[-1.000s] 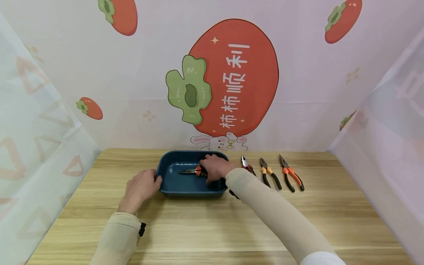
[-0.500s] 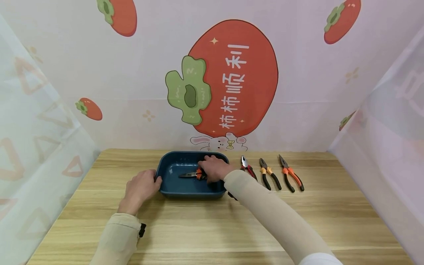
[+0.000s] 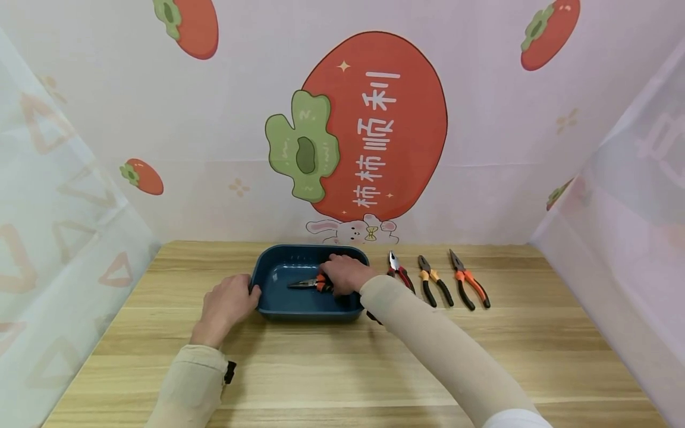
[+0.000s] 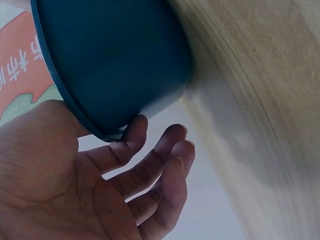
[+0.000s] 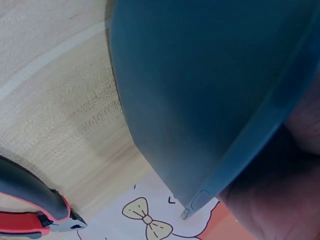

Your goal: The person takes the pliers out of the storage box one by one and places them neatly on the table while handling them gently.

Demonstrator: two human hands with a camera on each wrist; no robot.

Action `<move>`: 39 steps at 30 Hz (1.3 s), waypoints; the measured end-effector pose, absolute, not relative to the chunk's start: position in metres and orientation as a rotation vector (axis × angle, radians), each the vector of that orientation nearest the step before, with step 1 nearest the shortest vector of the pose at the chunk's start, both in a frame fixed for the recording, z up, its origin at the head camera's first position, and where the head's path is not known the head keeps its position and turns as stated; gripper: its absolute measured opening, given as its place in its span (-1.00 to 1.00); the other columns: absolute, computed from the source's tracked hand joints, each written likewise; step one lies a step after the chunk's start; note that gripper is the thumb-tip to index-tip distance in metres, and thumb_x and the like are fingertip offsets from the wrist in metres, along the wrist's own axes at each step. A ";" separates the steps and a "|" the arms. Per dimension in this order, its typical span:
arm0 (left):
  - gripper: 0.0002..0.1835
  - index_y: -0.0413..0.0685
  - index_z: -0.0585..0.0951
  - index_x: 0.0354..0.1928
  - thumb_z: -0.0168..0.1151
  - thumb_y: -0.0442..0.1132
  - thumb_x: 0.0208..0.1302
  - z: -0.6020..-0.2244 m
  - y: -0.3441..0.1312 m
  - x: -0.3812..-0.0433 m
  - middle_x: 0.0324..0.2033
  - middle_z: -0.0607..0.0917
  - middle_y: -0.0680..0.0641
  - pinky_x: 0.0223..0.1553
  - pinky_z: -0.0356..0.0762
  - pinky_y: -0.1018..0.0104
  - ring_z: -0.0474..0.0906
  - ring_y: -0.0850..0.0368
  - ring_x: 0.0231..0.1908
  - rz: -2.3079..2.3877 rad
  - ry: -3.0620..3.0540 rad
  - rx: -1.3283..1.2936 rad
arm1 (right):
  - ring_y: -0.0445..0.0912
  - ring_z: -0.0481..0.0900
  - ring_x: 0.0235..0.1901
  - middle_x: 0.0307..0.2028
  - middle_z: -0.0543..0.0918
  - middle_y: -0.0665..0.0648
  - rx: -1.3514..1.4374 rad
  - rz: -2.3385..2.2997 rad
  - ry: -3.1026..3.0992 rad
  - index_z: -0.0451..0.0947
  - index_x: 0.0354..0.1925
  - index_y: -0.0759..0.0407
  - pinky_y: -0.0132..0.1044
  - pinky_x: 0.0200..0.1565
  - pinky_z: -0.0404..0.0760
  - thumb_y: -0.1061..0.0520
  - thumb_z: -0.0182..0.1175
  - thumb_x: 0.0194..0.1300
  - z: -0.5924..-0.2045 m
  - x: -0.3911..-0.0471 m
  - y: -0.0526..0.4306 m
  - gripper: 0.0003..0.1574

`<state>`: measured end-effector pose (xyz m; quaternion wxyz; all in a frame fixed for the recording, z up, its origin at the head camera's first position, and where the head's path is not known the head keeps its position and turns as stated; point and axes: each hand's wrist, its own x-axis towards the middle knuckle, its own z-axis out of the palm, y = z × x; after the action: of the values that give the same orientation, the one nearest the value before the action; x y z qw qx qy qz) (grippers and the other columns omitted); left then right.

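A dark blue rectangular tub [image 3: 310, 315] stands at the back of the wooden table. My left hand [image 3: 229, 304] grips its left rim; in the left wrist view, curled fingers [image 4: 162, 172] lie along the outside of the tub wall [image 4: 115, 60]. Inside the tub, my right hand [image 3: 346, 274] holds needle-nose pliers [image 3: 305, 283] by their orange-and-black handles, which it mostly covers. The pliers' metal jaws point left, low over the tub's floor. From the right wrist, the tub's wall [image 5: 200, 100] hides most of that hand [image 5: 280, 200].
Right of the tub lie red-and-black pliers [image 3: 395, 261], partly behind my right forearm. Beyond them are yellow-and-black pliers [image 3: 426, 274] and orange-and-black needle-nose pliers [image 3: 461, 275]. A printed cloth wall [image 3: 214, 202] closes off the table's back edge.
The needle-nose pliers' tips have sunk slightly within the tub, and my right hand has shifted a little left with them. My left hand keeps its hold on the rim.
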<state>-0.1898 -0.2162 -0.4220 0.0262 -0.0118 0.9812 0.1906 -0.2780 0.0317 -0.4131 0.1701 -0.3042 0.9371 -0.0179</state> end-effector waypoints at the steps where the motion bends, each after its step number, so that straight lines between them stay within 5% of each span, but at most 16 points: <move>1: -0.70 -0.08 0.48 -0.50 0.08 -0.17 0.45 -0.422 -0.216 -0.190 -0.59 0.45 -0.06 -0.55 0.30 0.17 0.42 0.01 -0.57 0.585 3.032 -0.034 | -0.03 0.46 -0.06 0.06 0.55 0.10 -0.863 -0.052 2.663 0.56 0.27 -0.03 -0.08 0.16 0.52 0.11 0.48 0.22 -0.413 -0.278 0.032 -0.35; 29: -0.71 -0.09 0.50 -0.47 0.07 -0.16 0.45 -0.421 -0.217 -0.188 -0.54 0.47 -0.08 -0.51 0.33 0.12 0.43 -0.02 -0.52 0.588 3.022 -0.038 | -0.03 0.45 -0.10 -0.02 0.52 0.07 -0.949 -0.103 2.707 0.54 0.24 -0.03 -0.09 0.11 0.53 -0.03 0.45 0.26 -0.393 -0.266 0.039 -0.39; 39: -0.70 -0.07 0.48 -0.49 0.07 -0.15 0.45 -0.422 -0.217 -0.188 -0.56 0.45 -0.07 -0.52 0.30 0.15 0.42 -0.01 -0.54 0.596 3.013 -0.051 | 0.04 0.46 0.08 0.19 0.50 0.15 -1.039 -0.103 2.755 0.49 0.27 -0.05 0.02 0.18 0.49 -0.05 0.45 0.25 -0.369 -0.253 0.040 -0.33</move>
<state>-0.1884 -0.2173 -0.4215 0.0349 -0.0167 0.9803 0.1938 -0.2535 0.0404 -0.3687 0.0978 -0.3509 0.9306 -0.0347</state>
